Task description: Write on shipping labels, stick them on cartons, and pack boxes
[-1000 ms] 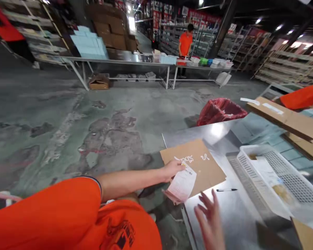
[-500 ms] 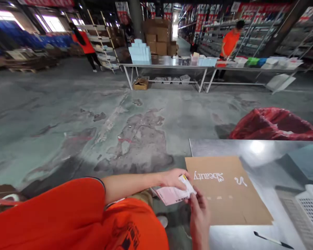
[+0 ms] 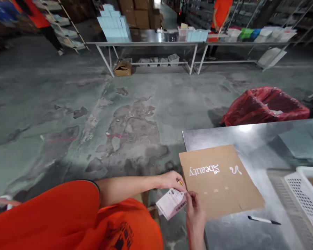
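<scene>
A printed label (image 3: 170, 204), pale pinkish white with barcodes, hangs between my two hands beside the metal table's left edge. My left hand (image 3: 172, 181) is closed on its upper edge, a small yellow patch showing by the fingers. At the right corner of the label, my right hand (image 3: 194, 211) pinches with thumb and fingers. The fingertips of both hands almost meet. Just right of them lies a flat brown cardboard box (image 3: 219, 191) with white "beauty" lettering, upside down from here. A black and white pen (image 3: 263, 220) rests on the table near it.
On the metal table (image 3: 229, 232), a white plastic basket (image 3: 302, 194) stands at the right. A bin lined with a red bag (image 3: 263, 107) is beyond the table. Across the floor, long tables (image 3: 151, 44) hold light blue boxes (image 3: 114, 26) and bins; people in orange shirts stand there.
The label has turned and now shows more of its printed face; my fingertips have come closer together at its upper right corner. The view has tilted down.
</scene>
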{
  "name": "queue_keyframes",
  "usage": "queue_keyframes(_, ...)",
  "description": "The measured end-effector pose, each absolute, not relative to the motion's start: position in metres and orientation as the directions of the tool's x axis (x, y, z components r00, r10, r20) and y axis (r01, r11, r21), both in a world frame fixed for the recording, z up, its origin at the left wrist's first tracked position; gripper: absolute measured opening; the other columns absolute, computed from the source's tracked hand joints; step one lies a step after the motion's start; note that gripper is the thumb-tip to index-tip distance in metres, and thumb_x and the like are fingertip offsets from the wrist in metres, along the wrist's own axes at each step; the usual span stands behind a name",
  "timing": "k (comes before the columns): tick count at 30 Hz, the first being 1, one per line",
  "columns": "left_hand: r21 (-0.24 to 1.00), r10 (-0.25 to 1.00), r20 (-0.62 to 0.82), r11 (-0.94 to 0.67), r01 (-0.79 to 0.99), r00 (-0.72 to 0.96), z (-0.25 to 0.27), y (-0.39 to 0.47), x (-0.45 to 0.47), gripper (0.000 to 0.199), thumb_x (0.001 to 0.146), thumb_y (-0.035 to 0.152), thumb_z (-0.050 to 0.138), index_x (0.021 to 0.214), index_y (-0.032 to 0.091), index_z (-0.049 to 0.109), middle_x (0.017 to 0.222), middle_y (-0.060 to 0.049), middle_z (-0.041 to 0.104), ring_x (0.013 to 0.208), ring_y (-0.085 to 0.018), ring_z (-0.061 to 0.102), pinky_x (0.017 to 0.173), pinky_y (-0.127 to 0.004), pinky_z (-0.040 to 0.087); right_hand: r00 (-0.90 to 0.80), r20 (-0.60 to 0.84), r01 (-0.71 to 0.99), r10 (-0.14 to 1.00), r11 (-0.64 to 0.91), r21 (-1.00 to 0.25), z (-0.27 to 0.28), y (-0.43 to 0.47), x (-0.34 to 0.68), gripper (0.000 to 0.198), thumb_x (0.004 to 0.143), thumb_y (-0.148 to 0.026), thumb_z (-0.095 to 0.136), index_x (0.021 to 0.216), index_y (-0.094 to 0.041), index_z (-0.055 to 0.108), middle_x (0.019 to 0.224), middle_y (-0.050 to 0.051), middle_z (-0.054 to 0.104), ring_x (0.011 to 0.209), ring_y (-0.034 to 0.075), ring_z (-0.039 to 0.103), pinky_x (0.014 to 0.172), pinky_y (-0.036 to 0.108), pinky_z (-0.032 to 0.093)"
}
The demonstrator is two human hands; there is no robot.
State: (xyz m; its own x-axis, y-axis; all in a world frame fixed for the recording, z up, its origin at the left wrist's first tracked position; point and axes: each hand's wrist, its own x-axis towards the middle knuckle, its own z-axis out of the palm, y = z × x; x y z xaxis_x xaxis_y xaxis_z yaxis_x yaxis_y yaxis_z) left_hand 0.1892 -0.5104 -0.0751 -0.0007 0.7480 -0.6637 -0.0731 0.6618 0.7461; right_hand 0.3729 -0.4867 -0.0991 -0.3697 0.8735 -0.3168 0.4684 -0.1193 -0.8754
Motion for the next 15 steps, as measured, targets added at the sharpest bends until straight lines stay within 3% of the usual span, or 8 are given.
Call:
queue_keyframes(5, 0.795, 0.803, -0.596, 0.591, 0.137, -0.011, -0.1, -0.5, 0.184, 0.024, 0.063, 0.035, 0.08, 0.065, 0.014, 0.069, 0.056, 0.005, 0.055, 0.056, -0.008, 0.044, 0.049, -0.02, 0.028, -0.367, -0.361, 0.554, 0.857, -0.11, -0.825, -0.113, -0.477, 0.373, 0.065, 0.076, -0.075, 0.05, 0.101, -0.017, 0.066, 0.093, 0.012, 0.072, 0.08, 0.025, 0.066, 0.07, 0.034, 0.051)
queue_keyframes(9, 0.792, 0.813, -0.583, 0.569, 0.22, -0.001, -0.115, -0.482, 0.179, 0.04, 0.064, 0.049, 0.08, 0.056, 0.014, 0.061, 0.051, 0.007, 0.041, 0.053, -0.007, 0.035, 0.048, -0.022, 0.022, -0.404, -0.407, 0.592, 0.819, -0.105, -0.799, -0.112, -0.441, 0.377, 0.059, 0.079, -0.074, 0.047, 0.088, -0.019, 0.067, 0.079, 0.008, 0.071, 0.072, 0.023, 0.066, 0.066, 0.033, 0.05)
queue_keyframes(11, 0.776, 0.792, -0.61, 0.593, 0.213, 0.019, -0.121, -0.477, 0.173, 0.044, 0.061, 0.053, 0.082, 0.056, 0.015, 0.062, 0.052, 0.007, 0.044, 0.053, -0.008, 0.037, 0.048, -0.023, 0.024, -0.273, -0.32, 0.648, 0.907, -0.073, -0.758, -0.113, -0.414, 0.381, 0.06, 0.081, -0.073, 0.042, 0.088, -0.019, 0.066, 0.081, 0.009, 0.071, 0.072, 0.024, 0.065, 0.067, 0.035, 0.05)
queue_keyframes(15, 0.679, 0.679, -0.731, 0.713, 0.179, 0.068, -0.124, -0.488, 0.148, 0.039, 0.058, 0.046, 0.088, 0.068, 0.015, 0.067, 0.056, 0.005, 0.056, 0.054, -0.012, 0.052, 0.05, -0.023, 0.037, -0.098, -0.176, 0.761, 0.98, -0.04, -0.647, -0.12, -0.368, 0.389, 0.07, 0.081, -0.072, 0.041, 0.112, -0.014, 0.064, 0.099, 0.019, 0.068, 0.087, 0.033, 0.064, 0.077, 0.048, 0.048)
